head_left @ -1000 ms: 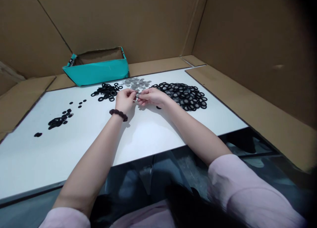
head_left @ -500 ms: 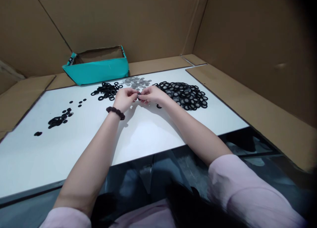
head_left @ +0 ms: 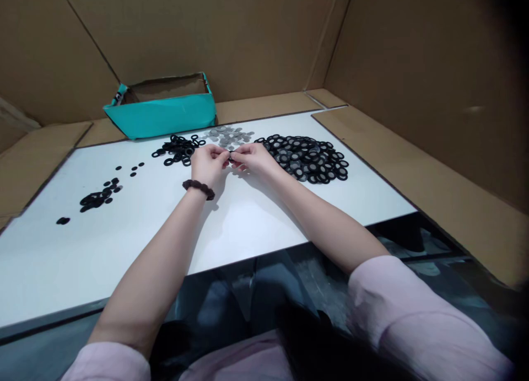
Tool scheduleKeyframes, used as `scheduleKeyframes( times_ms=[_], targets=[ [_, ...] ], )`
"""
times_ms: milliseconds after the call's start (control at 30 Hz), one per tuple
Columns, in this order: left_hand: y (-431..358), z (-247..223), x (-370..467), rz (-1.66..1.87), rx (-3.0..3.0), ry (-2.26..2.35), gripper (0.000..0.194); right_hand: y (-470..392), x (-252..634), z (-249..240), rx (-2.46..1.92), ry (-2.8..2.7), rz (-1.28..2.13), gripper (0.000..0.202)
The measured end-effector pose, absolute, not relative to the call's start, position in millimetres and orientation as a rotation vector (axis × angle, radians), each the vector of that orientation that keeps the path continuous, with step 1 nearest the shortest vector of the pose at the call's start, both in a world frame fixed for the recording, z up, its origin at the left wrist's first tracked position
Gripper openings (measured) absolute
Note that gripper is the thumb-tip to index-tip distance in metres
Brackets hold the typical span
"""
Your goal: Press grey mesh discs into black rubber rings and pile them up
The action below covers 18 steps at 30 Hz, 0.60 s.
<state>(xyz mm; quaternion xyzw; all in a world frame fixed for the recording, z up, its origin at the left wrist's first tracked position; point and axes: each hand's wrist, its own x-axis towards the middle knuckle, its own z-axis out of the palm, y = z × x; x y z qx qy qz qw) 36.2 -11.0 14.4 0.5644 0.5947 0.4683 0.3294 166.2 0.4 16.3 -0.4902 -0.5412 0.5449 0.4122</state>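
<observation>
White, our table [head_left: 252,232] bears a heap of ringed discs [head_left: 313,159] toward the right; left of it, our left hand [head_left: 210,161] and right hand [head_left: 254,157] together pinch one dark ring [head_left: 231,155]. We're seemingly assembling; next calls for even pressure.

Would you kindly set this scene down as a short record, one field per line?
Left hand: pinching a small round piece; dark band on wrist
Right hand: fingers on the same piece, its details too small to tell
Beyond hands: loose grey discs
Right pile: black rings with grey centres
Left pile: black rings
Far left: scattered black pieces
Box: teal box, open-topped
Surface: white tabletop
</observation>
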Motion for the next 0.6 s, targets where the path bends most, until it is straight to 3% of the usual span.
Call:
scheduleKeyframes(
  times_ms=[233, 600],
  targets=[
    [-6.0, 15.0, 34.2, 1.198, 1.534, 1.418, 0.018, 6.5, 173.5, 15.2, -1.211, -1.379, 1.512, 0.019],
    [-8.0, 19.5, 31.7, 1.098, 1.503, 1.400, 0.015, 4.2, 174.6, 19.2, -1.240, -1.651, 1.309, 0.023]
  ],
)
